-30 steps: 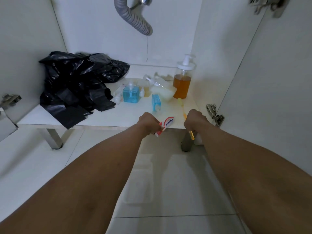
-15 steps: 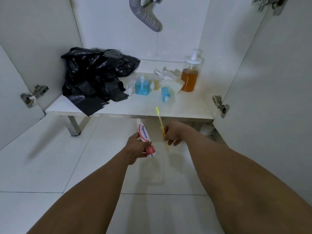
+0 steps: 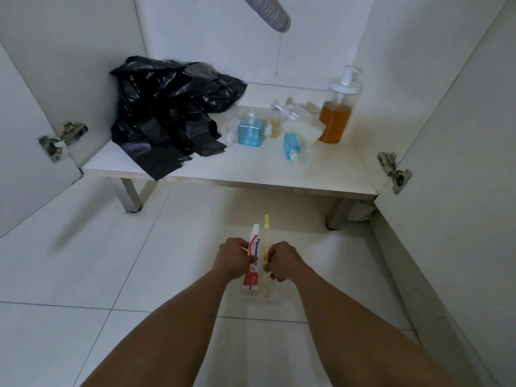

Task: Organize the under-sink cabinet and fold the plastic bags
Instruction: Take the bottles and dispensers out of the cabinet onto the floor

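My left hand [image 3: 233, 259] grips a red and white toothpaste tube [image 3: 253, 256], held upright over the floor tiles. Beside it my right hand [image 3: 282, 261] pinches a yellow toothbrush [image 3: 266, 233], bristles up. Both hang just above a clear plastic tray [image 3: 257, 298] lying on the floor. A heap of crumpled black plastic bags [image 3: 170, 113] lies on the left of the white cabinet shelf [image 3: 251, 171]. Small blue bottles [image 3: 250, 131] and clear bottles lie in the shelf's middle. An orange soap pump bottle [image 3: 336, 113] stands at the right.
A grey corrugated drain hose [image 3: 272, 13] hangs from above at the back. Both cabinet doors stand open, with metal hinges at the left [image 3: 60, 141] and right [image 3: 392, 170]. The shelf stands on metal legs [image 3: 129, 196] over white floor tiles.
Both hands have drawn back from the shelf edge toward me and down, bringing the toothpaste and toothbrush upright side by side above the clear tray.
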`<state>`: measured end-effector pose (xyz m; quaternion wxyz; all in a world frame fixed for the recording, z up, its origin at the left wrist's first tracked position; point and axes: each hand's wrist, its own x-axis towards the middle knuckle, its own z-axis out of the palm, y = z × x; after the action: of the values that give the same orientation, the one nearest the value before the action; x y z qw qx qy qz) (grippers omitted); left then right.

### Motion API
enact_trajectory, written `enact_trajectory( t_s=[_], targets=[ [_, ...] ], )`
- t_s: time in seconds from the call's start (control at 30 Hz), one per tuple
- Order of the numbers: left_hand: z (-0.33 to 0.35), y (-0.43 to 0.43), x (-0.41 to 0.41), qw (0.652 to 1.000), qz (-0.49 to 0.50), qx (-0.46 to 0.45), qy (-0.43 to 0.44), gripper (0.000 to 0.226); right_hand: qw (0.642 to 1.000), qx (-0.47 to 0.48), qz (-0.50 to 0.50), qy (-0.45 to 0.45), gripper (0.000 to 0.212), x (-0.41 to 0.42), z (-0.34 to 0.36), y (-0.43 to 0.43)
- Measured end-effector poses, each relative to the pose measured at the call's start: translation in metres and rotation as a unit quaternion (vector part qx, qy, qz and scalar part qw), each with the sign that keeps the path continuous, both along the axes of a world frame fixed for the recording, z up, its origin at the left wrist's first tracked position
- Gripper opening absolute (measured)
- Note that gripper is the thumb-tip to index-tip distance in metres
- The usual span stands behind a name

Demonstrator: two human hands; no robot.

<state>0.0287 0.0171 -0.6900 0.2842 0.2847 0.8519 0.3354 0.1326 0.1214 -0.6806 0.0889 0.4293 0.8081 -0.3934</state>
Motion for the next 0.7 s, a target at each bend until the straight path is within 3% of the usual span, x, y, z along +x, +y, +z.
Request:
enact_trajectory(
  t_s=[0.33,0.5,0.7],
  targets=[
    [-0.028,-0.001,-0.005,0.997,0.009,-0.080,0.000,0.028,0.994,0.040,0.046,-0.095,0.041,-0.014,-0.020,-0.011],
    [-0.037,0.000,-0.004,0.992,-0.012,-0.122,0.029,0.034,0.992,0.044,0.052,-0.108,0.051,-0.010,-0.028,-0.013],
    [-0.038,0.001,-0.001,0.982,-0.032,-0.154,0.101,0.036,0.992,0.052,0.064,-0.098,0.037,-0.003,-0.038,-0.016]
  ],
)
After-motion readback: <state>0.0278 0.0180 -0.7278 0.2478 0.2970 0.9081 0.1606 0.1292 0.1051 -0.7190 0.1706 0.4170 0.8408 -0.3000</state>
